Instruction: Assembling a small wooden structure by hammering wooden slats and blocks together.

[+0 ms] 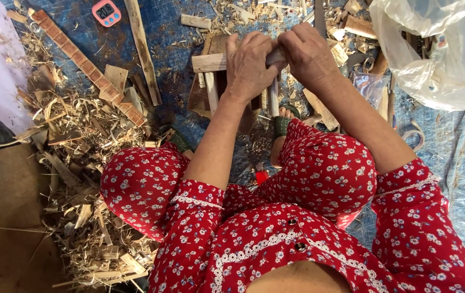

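Left hand (249,65) and right hand (308,54), fingers curled tight together around a pale flat wooden slat (210,62) held crosswise above the blue tarpaulin (178,32) and wood shavings (80,141); risk: splinters, or the slat slipping from a crowded grip.

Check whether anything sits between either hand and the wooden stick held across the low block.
Nothing visible does. The left hand and the right hand both close directly on the wooden stick, whose pale end pokes out to the left of the left hand. Shavings and offcuts lie around on the blue tarp, not in between.
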